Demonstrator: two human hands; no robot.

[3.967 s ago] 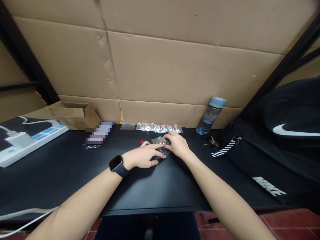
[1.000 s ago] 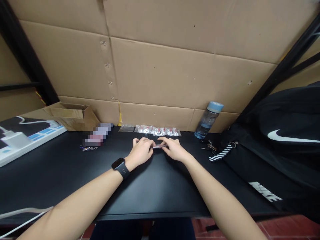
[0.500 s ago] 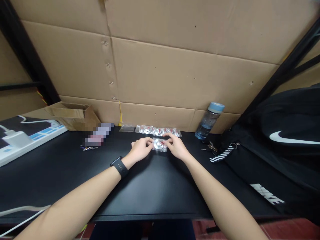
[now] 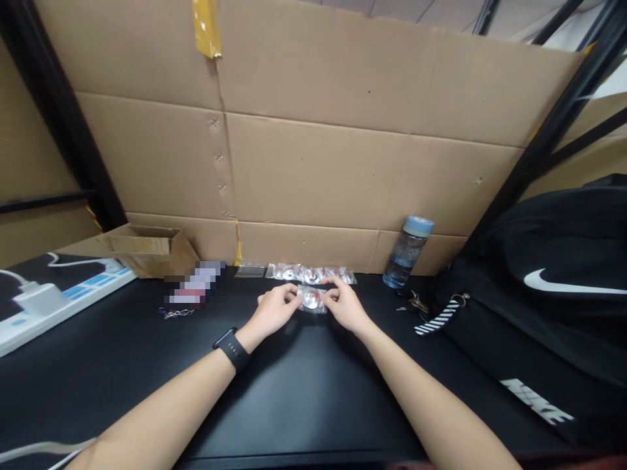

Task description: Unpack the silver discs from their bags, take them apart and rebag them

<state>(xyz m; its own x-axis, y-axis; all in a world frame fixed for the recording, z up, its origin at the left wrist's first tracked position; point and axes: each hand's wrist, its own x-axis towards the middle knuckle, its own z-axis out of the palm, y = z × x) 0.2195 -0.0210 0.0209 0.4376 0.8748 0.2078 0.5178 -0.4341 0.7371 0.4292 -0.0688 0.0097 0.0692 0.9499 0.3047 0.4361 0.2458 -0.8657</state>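
A small clear plastic packet [image 4: 311, 299] with a round silvery item and red print lies between my hands, just above or on the black tabletop. My left hand [image 4: 277, 311], below a black wristwatch [image 4: 231, 349], pinches its left edge between thumb and fingers. On the opposite edge, the thumb and fingers of my right hand [image 4: 347, 305] close on it. Right behind is a row of similar packets [image 4: 289, 271] along the cardboard wall, partly covered by my right fingers. What exactly the silvery item is, I cannot make out.
A blue-capped water bottle [image 4: 407, 253] stands back right, with keys [image 4: 417, 301] before it. The black backpack [image 4: 553, 313] fills the right side. At left are a power strip [image 4: 93, 290], an open cardboard box [image 4: 151, 251] and a blurred card [image 4: 198, 284]. Flat clear packets [image 4: 250, 270] lie beside the row.
The view has tilted up, so everything sits lower in the picture and more of the cardboard wall shows. Both hands keep the same hold on the packet.
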